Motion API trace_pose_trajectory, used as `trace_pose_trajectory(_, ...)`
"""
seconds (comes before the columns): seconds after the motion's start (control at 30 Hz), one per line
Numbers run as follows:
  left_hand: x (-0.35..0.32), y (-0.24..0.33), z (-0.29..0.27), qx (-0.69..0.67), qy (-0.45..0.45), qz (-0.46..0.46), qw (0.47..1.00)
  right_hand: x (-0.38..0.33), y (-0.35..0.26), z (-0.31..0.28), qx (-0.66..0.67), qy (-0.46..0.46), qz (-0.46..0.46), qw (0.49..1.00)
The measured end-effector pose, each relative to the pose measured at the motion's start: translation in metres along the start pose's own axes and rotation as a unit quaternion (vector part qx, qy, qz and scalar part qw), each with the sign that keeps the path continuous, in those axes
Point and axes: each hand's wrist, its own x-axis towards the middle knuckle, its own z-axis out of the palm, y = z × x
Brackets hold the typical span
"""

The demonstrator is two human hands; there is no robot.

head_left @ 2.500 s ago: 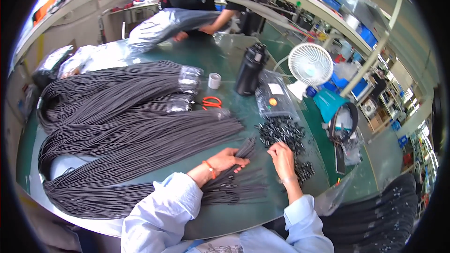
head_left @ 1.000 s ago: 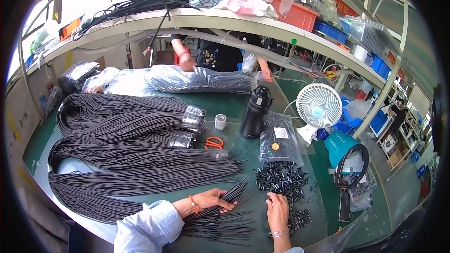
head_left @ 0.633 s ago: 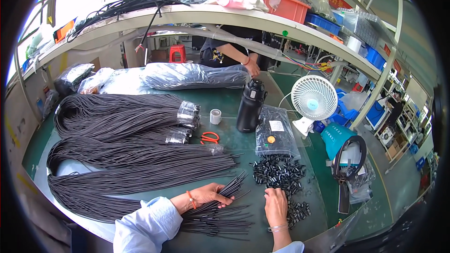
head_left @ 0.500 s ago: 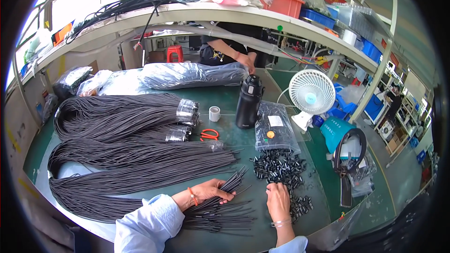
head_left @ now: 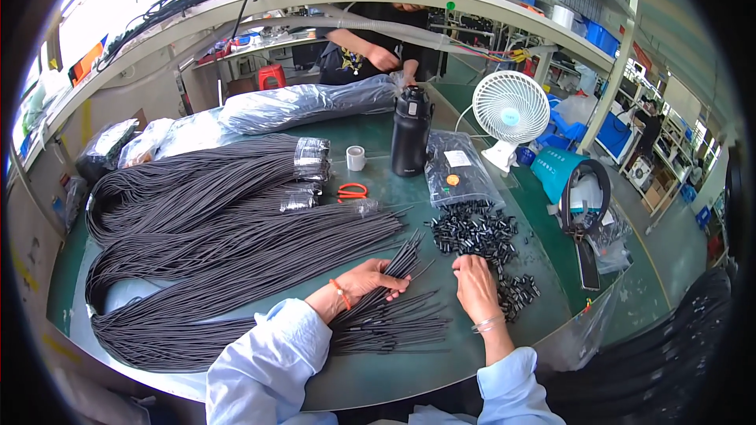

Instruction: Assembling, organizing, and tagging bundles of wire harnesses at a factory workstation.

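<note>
My left hand [head_left: 372, 280] is closed around the ends of a bundle of thin black cables [head_left: 405, 260], which fan out past my fingers to the right. More loose cable ends [head_left: 402, 323] lie on the table below that hand. My right hand [head_left: 476, 290] is palm down at the left edge of a pile of small black tubular pieces [head_left: 474, 232]. Its fingertips are pressed together; whether a piece is between them is hidden. Long looped black cables [head_left: 236, 267] stretch across the left side of the table.
Orange-handled scissors [head_left: 352, 191], a white tape roll [head_left: 356, 158], a black bottle [head_left: 411, 132] and a clear bag of dark parts [head_left: 461, 169] stand or lie farther back. A white fan [head_left: 510, 114] is at the right. Across the table, a person's hands [head_left: 386, 60] work beside a plastic-wrapped bundle [head_left: 307, 106].
The view has shifted, so the table sits higher in the picture. My hands keep nearly the same places over the cables and the pile. The other person's hands have moved apart.
</note>
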Motion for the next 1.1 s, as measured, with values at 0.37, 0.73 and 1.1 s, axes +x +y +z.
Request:
trace_pose_trajectory(0.37,-0.005,0.005,0.003,0.003,0.01,0.012,1.0,0.01,-0.01,-0.004,0.448,-0.15,0.128,0.872)
trace_pose_trajectory(0.73,-0.006,0.006,0.002,0.008,0.025,-0.006,1.0,0.01,-0.014,0.002,0.5,-0.147,0.172,0.836)
trace_pose_trajectory(1.1,-0.005,0.007,0.001,0.019,0.041,0.017,0.999,0.016,-0.018,-0.007,0.596,-0.131,0.151,0.777)
